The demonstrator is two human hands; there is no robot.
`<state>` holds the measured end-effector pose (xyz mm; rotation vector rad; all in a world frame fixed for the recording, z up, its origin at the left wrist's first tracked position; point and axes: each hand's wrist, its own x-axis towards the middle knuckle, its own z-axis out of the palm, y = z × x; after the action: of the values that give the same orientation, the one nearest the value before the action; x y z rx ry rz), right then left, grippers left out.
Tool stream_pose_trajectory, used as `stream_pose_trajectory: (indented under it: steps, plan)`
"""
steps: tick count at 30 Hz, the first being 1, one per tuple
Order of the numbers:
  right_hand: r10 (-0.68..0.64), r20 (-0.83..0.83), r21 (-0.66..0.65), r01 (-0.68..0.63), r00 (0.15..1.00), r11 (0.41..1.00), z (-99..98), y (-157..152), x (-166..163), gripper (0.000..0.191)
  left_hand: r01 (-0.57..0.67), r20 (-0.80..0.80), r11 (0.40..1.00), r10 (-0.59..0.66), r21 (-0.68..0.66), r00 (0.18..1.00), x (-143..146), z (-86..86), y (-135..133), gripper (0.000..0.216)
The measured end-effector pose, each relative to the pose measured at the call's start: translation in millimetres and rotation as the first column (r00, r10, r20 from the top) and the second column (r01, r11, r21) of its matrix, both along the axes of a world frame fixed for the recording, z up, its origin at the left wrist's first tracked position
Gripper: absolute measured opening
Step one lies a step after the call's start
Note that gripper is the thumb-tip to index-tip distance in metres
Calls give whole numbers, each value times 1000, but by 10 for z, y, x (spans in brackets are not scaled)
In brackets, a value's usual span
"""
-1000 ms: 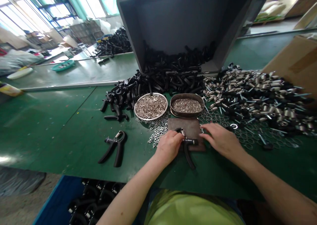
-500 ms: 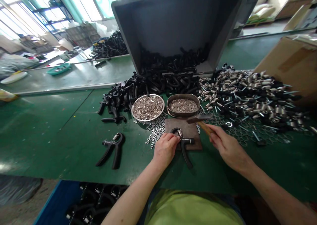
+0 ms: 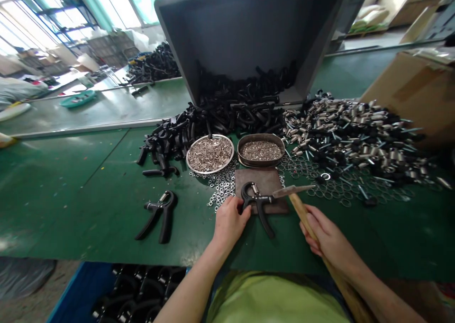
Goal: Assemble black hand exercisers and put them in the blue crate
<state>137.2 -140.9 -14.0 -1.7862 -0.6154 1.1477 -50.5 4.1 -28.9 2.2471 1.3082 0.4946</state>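
My left hand (image 3: 230,221) is closed round one handle of a black hand grip strengthener (image 3: 263,214), which lies partly on a flat metal plate (image 3: 245,175). Its coil spring and curved top show; the gripped handle is mostly hidden by my fingers. My right hand (image 3: 325,235) grasps the wooden handle of a hammer (image 3: 301,210). The hammer's head is low, beside the adjusting knob of the grip strengthener; whether they touch I cannot tell. Another hand grip strengthener (image 3: 165,216) lies on the green table to the left.
A round dish of small metal pins (image 3: 209,153) and an oval tin of tiny metal parts (image 3: 261,150) stand behind the plate. Loose nuts (image 3: 223,190) lie beside it. Black handles (image 3: 177,133) spill from a grey bin (image 3: 249,34). Springs and bolts (image 3: 355,133) are heaped right, near a cardboard box (image 3: 408,91).
The hammer has come down and nearer to me, its head now beside the knob. My left hand has shifted slightly down and left, uncovering the strengthener's top. The view has moved slightly.
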Motion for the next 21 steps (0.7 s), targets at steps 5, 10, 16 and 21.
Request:
stream_pose_trajectory:
  steps: [5,10,16,21]
  plan:
    - [190,565,129,-313,803,941,216,236,-139,40,18,-25,1000,-18,-9,1000,12,2,11,11]
    - [355,811,-79,-514,466,854,48,327,-93,39,37,-60,999,-36,17,998,-9,35,-27,16]
    - [225,964,-183,-268,138,946,-230,-68,296,42,163,120,986,-157,-35,980,-38,79,38,31]
    - [206,978,-192,-277,21,941,-141,-77,533,36,186,511,654,350,-733,785,77,105,-15,38]
